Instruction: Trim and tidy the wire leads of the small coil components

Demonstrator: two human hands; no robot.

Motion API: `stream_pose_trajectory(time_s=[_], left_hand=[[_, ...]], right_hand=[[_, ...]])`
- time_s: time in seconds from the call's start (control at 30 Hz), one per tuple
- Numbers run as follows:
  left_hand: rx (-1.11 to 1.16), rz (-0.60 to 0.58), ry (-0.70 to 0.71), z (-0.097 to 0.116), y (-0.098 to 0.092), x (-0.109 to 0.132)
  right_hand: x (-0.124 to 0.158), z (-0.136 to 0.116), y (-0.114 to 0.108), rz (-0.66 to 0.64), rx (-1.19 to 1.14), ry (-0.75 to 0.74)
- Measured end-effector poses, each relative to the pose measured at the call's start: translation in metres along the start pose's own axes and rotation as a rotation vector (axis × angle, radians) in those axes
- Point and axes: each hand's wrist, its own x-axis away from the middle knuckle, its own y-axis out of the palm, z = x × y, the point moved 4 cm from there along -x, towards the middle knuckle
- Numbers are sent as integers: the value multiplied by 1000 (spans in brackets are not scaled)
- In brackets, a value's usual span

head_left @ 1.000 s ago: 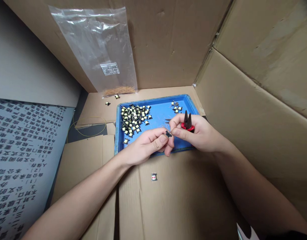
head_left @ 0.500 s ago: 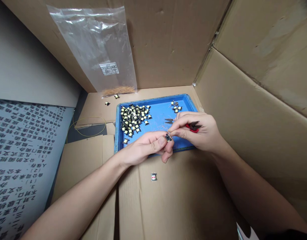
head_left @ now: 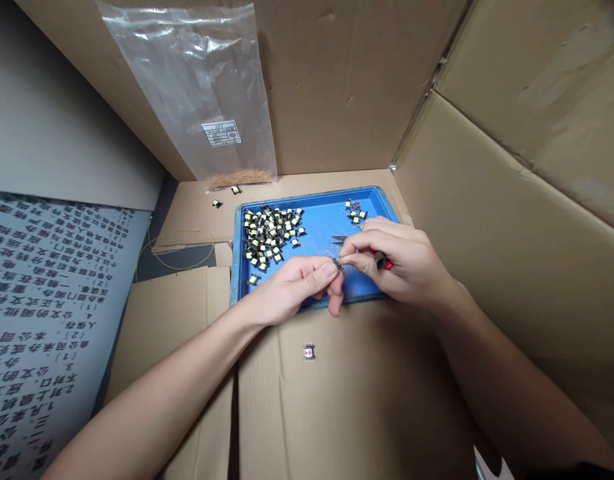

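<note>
My left hand (head_left: 307,283) is closed, pinching a small dark coil transformer (head_left: 338,265) between thumb and forefinger over the tray's near side. Most of that part is hidden by the fingertips. Red-handled snips (head_left: 384,261) are tucked in my closed right hand (head_left: 387,257), their dark pointed blades sticking out to the left. The right thumb and forefinger also pinch at the transformer's edge, where fine wires show. Below them is a blue tray (head_left: 317,207) holding a heap of small yellow-and-black transformers (head_left: 269,237) at its left and several more (head_left: 355,217) at the back right.
One transformer with a red-marked top (head_left: 309,352) lies on the cardboard in front of the tray. Two loose ones (head_left: 235,190) sit behind it. A clear plastic bag (head_left: 197,80) with orange strands leans on the cardboard back wall. Yellow wire (head_left: 179,269) loops at the left.
The transformer has tilted in my fingers and shows less of its face. My left hand has risen slightly; the right hand has turned a little around the snips. The view has shifted slightly.
</note>
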Motion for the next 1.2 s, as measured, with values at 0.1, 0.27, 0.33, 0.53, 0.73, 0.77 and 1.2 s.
stream_pose_trajectory(time_s=[0.1,0.27,0.33,0.53,0.73,0.77,1.2], left_hand=[[-136,50,32,2,-1,-1],[-351,220,65,5,-5,-3],[-375,272,87,6,-5,-2],[-500,366,123,8,-2,1],[-487,470,174,9,-6,2],[-466,456,191,9,-6,2],[-402,307,243,10,-2,-2]], right_hand=[[0,0,2,-42,47,0],[1,-1,4,-38,48,71],[1,-1,5,-20,20,97],[2,1,11,22,-190,252],[6,3,18,72,-369,454],[6,4,19,104,-417,484],[10,11,17,153,-595,612]])
